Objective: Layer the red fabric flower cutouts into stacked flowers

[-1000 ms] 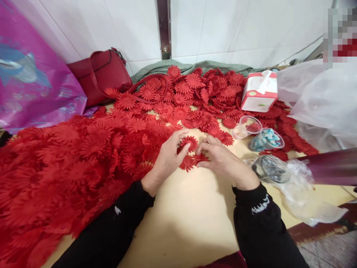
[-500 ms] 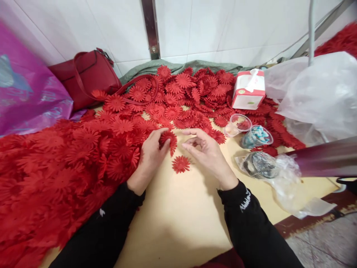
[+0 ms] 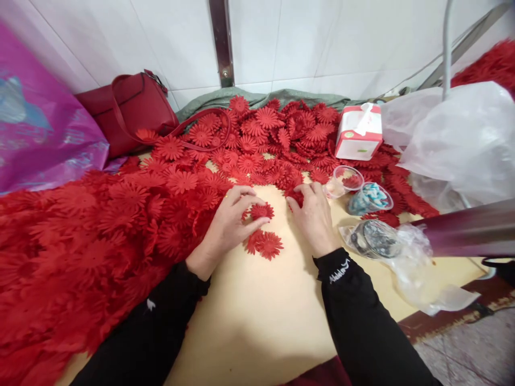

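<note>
From the head camera we see that our left hand (image 3: 229,225), which held a red fabric flower (image 3: 262,210) up half a second ago, now pinches it low over the worktop (image 3: 257,305). Our right hand (image 3: 314,217) has reached forward, fingers closing on the flower pile (image 3: 281,139), so another flower is being collected.

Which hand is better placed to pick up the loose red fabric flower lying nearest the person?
Probably the left. The left hand rests beside the red fabric flower on the table, fingertips almost touching it. The right hand reaches farther back, into the red flower pile.
</note>
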Tool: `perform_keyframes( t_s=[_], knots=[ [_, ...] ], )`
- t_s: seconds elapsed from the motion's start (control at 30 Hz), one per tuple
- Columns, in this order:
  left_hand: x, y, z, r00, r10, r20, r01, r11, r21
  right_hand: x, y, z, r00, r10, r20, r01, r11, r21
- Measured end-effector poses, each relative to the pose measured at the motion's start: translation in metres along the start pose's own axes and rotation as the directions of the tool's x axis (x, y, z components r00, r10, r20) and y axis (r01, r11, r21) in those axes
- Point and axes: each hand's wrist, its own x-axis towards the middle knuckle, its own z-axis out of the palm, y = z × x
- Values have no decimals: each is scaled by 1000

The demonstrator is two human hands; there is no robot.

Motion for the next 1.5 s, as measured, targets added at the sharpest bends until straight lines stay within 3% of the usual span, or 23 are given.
perform_keyframes(
  t_s=[0.1, 0.2, 0.3, 0.4, 0.47, 0.53, 0.67, 0.83, 0.97, 1.07, 1.13, 1.23, 1.33, 1.5],
  knots=[
    [-3, 4, -4, 986, 22, 167, -35, 996, 76, 1, 0, 0, 1000, 8, -18, -8, 999, 42],
    [-5, 5, -8, 969, -9, 246, -37, 983, 182, 5, 4, -5, 998, 36, -46, -30, 991, 132],
    [-2, 3, -10, 991, -17, 134, -3, 989, 148, 9, 4, -9, 993, 90, -78, -59, 943, 328],
    [1, 2, -7, 996, -46, -78, 45, 999, -11, 8, -9, -11, 995, 100, -28, -63, 790, 610],
    [1, 3, -3, 990, -83, -116, 69, 991, -116, 3, -23, -8, 996, 60, 73, -95, 667, 739],
    [1, 5, 0, 990, -108, -86, 90, 978, -190, -4, -37, -3, 984, 9, 176, -150, 575, 804],
    [0, 9, 3, 983, -167, -72, 140, 948, -285, -15, -52, 8, 978, -3, 209, -172, 552, 816],
    [-1, 4, 4, 940, -339, -32, 297, 862, -412, -17, -53, 8, 979, 16, 201, -176, 558, 811],
    [-2, 0, 6, 884, -468, 2, 392, 739, -548, -18, -53, 7, 988, -60, 141, -73, 621, 780],
    [-1, 2, 6, 868, -494, 57, 420, 668, -614, -18, -52, 9, 990, -91, 107, -19, 668, 744],
    [1, 4, 4, 878, -469, 92, 410, 640, -649, -16, -49, 10, 988, -62, 145, -74, 629, 774],
    [5, 7, 2, 901, -421, 104, 373, 627, -684, -14, -47, 11, 969, 9, 247, -225, 444, 868],
    [7, 9, 2, 905, -417, 82, 353, 630, -692, -15, -51, 12, 956, 54, 288, -291, 291, 911],
    [6, 9, 3, 896, -437, 75, 365, 629, -686, -17, -55, 14, 960, 155, 234, -271, 292, 917]
  ],
)
